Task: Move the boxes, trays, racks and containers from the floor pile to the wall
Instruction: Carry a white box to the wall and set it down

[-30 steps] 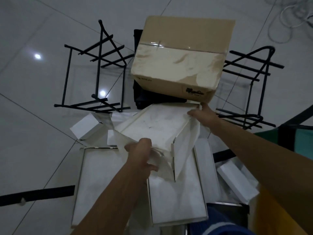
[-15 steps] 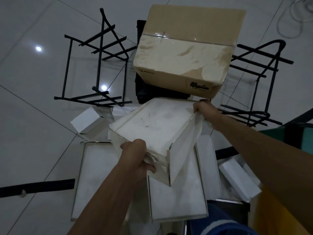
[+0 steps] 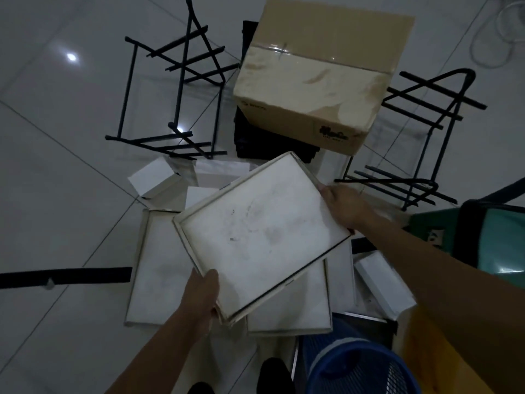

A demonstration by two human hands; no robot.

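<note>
Pale glossy tiles [image 3: 56, 172] are covering the floor, with a cable [image 3: 483, 49] looping at the far right. We are holding a flat white tray [image 3: 261, 231] above the pile, turned at an angle with its open face up. Our left hand [image 3: 201, 294] is gripping its near corner, thumb lying on the rim and fingers curling underneath. Our right hand [image 3: 343, 206] is clasping the far right edge, fingers wrapping over the rim.

Below the tray, two more flat trays are lying on the floor, one [image 3: 153, 265] to the left and one [image 3: 298, 311] partly under it. Small white boxes are sitting on either side, left [image 3: 150, 177] and right [image 3: 383, 282]. Beyond them a taped carton [image 3: 321, 66] is resting tilted on a black case [image 3: 247, 137]. Black wire racks are standing on both sides of it, left [image 3: 176, 89] and right [image 3: 420, 137]. A blue basket [image 3: 355, 368] is sitting near our feet, a green bag [image 3: 497, 237] at the right edge, and a black strip [image 3: 71, 277] is lying across the tiles on the left.
</note>
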